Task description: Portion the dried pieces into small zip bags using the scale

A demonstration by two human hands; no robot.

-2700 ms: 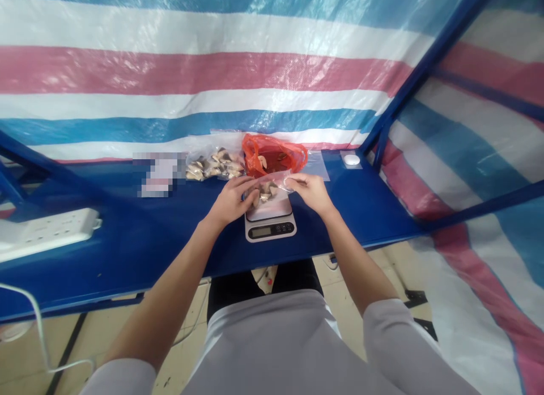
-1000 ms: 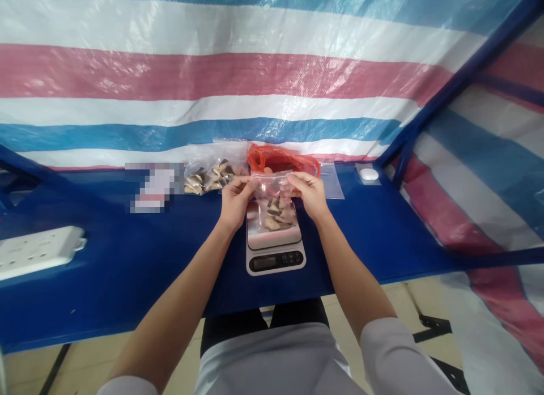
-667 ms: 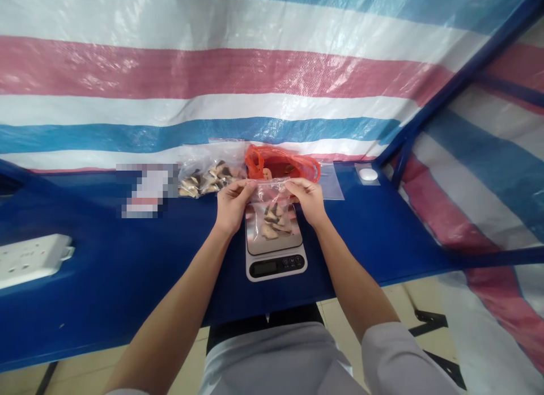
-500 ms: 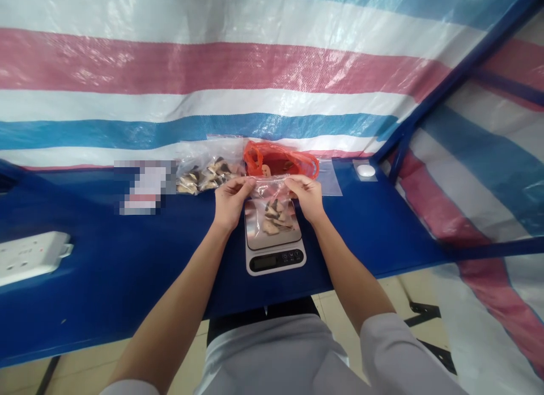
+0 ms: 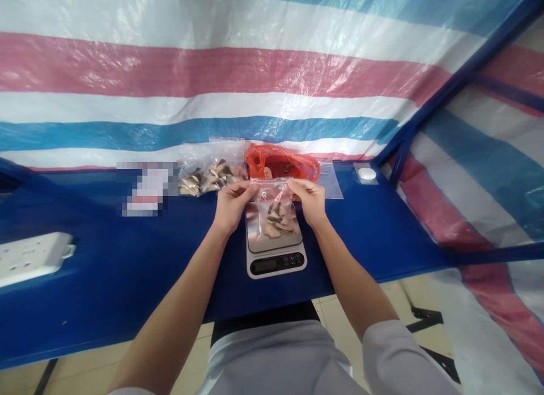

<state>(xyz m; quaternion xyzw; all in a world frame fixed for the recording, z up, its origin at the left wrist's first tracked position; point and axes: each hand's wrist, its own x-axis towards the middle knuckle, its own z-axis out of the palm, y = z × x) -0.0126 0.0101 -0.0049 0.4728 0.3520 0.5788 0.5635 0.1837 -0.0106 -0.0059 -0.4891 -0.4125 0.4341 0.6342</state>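
A clear zip bag (image 5: pixel 276 216) with several pale, dark-edged dried slices inside is stretched between my two hands. My left hand (image 5: pixel 232 205) pinches its top left corner. At the top right corner, the fingers of my right hand (image 5: pixel 309 201) are closed on the same bag. The bag's filled part is over the metal plate of a white kitchen scale (image 5: pixel 276 262); whether it rests on the plate I cannot tell. No digits can be made out on the scale's dark display.
Behind my hands stand filled clear bags of slices (image 5: pixel 212 174) and an open red plastic bag (image 5: pixel 283 160). A flat clear bag (image 5: pixel 331 179) and a small packet with a white disc (image 5: pixel 366 173) lie right. A power strip (image 5: pixel 36 258) is left on the blue table (image 5: pixel 140 270).
Both hands keep hold of the zip bag's top corners. The whole view has shifted slightly; the things on the table stay in place.
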